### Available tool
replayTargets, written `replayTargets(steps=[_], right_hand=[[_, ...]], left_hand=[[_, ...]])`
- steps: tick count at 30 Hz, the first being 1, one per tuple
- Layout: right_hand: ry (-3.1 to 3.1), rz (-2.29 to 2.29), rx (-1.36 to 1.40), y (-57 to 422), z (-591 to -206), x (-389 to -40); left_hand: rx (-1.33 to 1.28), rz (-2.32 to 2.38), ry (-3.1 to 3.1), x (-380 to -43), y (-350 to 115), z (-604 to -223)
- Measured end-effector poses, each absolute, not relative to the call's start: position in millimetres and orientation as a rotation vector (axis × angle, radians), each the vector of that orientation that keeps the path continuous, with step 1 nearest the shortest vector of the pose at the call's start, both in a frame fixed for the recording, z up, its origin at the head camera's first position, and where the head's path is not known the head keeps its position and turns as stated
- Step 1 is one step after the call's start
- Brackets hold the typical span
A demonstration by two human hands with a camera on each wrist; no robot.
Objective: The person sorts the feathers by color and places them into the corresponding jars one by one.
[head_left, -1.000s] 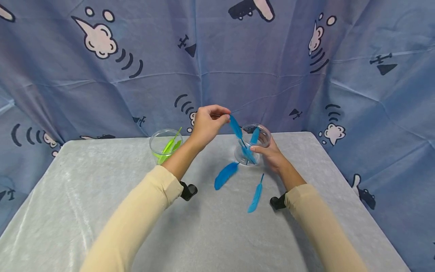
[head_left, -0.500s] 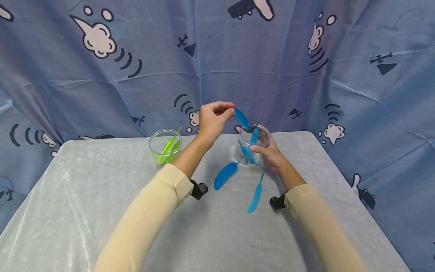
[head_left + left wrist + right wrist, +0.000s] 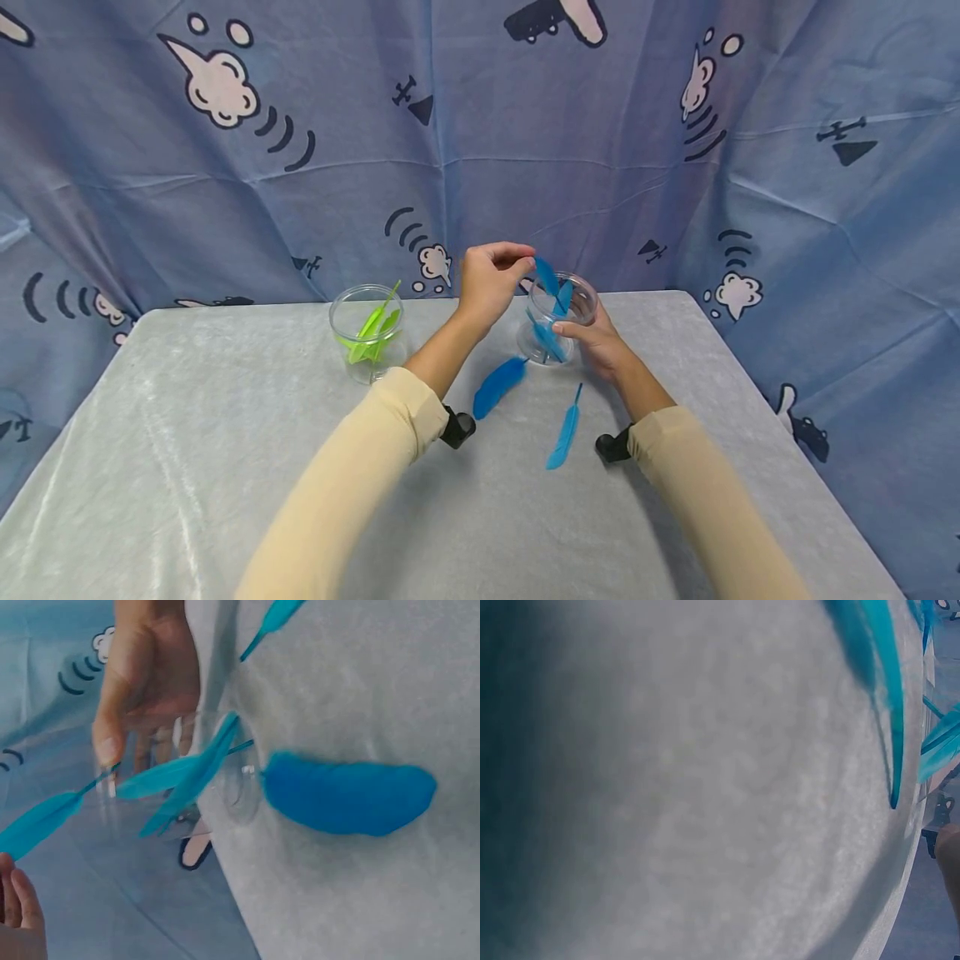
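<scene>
My left hand [image 3: 491,283] pinches a blue feather [image 3: 547,275] by its soft end, quill pointing down at the mouth of a clear plastic cup [image 3: 581,310]. In the left wrist view that feather [image 3: 39,821] has its quill tip right at the cup's rim. My right hand [image 3: 596,337] grips the cup from its right side, thumb across the front, and its other fingers show through the clear wall [image 3: 150,750]. Blue feathers [image 3: 191,776] lean inside the cup. On the table in front lie a wide blue feather [image 3: 498,387] and a slimmer blue feather [image 3: 564,436].
A second clear cup [image 3: 366,292], with green feathers [image 3: 371,333] in it, stands at the back left of the grey cloth-covered table [image 3: 225,467]. A blue patterned curtain [image 3: 480,108] hangs right behind the table's far edge.
My left hand first rose a little, lifting the feather's quill out of the cup, then moved right and down, bringing it back over the cup's mouth. The right hand stays on the cup.
</scene>
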State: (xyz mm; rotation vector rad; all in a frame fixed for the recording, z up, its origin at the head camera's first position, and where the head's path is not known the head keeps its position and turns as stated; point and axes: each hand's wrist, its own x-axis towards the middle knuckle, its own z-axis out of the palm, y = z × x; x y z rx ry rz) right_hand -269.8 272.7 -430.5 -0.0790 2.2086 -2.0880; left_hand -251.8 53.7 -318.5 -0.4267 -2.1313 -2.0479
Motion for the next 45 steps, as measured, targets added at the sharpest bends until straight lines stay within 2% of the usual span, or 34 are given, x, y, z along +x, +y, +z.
replayTargets(steps=[8, 25, 35, 41, 45], right_hand=[[2.233, -2.080, -0.083, 271.9, -430.5, -267.9], [2.190, -2.119, -0.180, 268.8, -429.3, -267.4], [2.187, -2.128, -0.154, 267.9, -427.2, -266.4], [2.211, -2.101, -0.048, 268.2, -426.2, -265.9], [2.226, -2.062, 0.019, 268.4, -425.4, -265.3]], left_hand=[[-0.456, -2.052, -2.257, -248.6, 62.9, -335.7], [-0.383, -2.053, -2.474, -244.6, 82.7, -348.1], [-0.511, -2.075, -2.509, -245.0, 72.1, -355.1], [-0.397, -2.002, -2.455, -250.7, 60.5, -368.8], [-0.352, -1.957, -2.633, -250.9, 49.7, -379.3]])
